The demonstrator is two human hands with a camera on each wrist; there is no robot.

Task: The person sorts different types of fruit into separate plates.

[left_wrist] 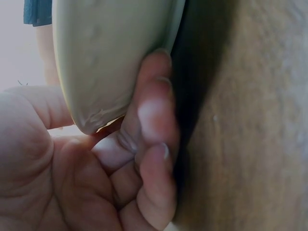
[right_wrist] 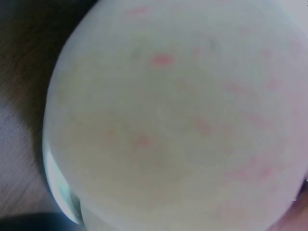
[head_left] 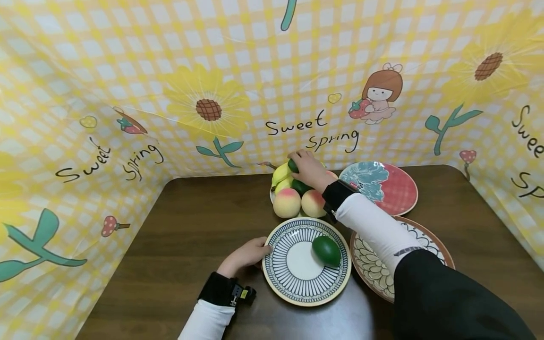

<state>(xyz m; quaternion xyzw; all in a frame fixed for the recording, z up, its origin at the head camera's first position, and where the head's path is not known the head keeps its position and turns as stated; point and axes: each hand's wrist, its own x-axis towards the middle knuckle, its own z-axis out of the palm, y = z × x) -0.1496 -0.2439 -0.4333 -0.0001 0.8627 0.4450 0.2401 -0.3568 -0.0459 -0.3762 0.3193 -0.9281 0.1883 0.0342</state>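
My left hand (head_left: 246, 256) pinches the left rim of a white plate with a dark line pattern (head_left: 293, 293). In the left wrist view the fingers (left_wrist: 156, 115) curl under the plate's pale underside (left_wrist: 106, 53). A smooth green fruit (head_left: 326, 251) lies right of the plate's middle. Beyond the plate, my right hand (head_left: 311, 169) reaches over a fruit pile and grips another green fruit (head_left: 293, 165), mostly hidden by the fingers. Around it are bananas (head_left: 280, 175), a green fruit (head_left: 300, 187) below the hand, and peaches (head_left: 286, 203). One peach (right_wrist: 178, 115) fills the right wrist view.
A red and blue plate (head_left: 397, 189) lies at the back right. Under my right forearm is a brown-rimmed, petal-patterned plate (head_left: 369, 264), partly covered by the sleeve. A yellow checked cloth (head_left: 263, 94) stands behind the dark wooden table (head_left: 191, 226).
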